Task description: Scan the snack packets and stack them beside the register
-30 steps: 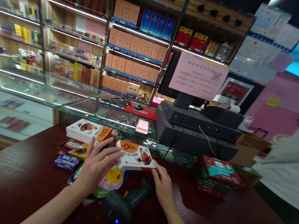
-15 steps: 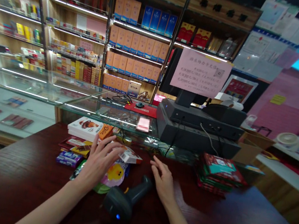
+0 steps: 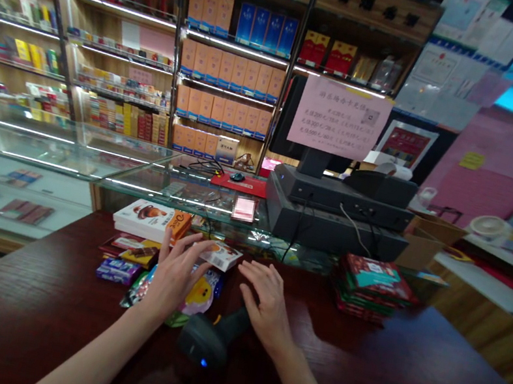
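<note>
Box (image 3: 226, 257) is sitting between your left hand (image 3: 173, 278), fingers spread but grip impossible to tell, and your empty, loosely extended right hand (image 3: 267, 300), which, bumping its end, could be sending it skidding into the chick packet (image 3: 200, 293).

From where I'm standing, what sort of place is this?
Likely a shop checkout: a scanner sits on the table, with stocked shelves and a glass display case beyond.

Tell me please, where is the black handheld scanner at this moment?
In the head view, the scanner is on the dark table, low and slightly left of centre, just below the chick packet, its handle toward the right hand.
</note>
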A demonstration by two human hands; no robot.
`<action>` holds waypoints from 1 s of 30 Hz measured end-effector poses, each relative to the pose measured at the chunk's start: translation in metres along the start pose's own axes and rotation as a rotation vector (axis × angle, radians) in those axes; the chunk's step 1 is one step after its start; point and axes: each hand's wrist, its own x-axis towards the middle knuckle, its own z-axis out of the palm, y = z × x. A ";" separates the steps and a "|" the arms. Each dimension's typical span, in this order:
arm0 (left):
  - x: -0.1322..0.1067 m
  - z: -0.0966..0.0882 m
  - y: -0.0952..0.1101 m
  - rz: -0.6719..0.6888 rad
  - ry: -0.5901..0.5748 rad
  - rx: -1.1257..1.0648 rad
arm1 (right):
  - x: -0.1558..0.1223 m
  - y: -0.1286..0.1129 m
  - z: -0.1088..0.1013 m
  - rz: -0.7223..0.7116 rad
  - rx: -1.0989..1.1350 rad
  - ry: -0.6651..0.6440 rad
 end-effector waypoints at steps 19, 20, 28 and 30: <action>0.006 0.005 -0.002 0.003 -0.038 0.001 | 0.007 -0.009 0.000 -0.123 -0.172 -0.086; 0.007 0.005 -0.006 0.005 -0.056 0.014 | 0.006 -0.008 0.000 -0.118 -0.173 -0.083; 0.010 0.008 -0.026 0.010 -0.129 0.026 | 0.003 0.003 0.001 -0.098 -0.151 -0.069; 0.010 0.008 -0.025 0.018 -0.140 0.018 | 0.002 0.005 0.002 -0.090 -0.148 -0.077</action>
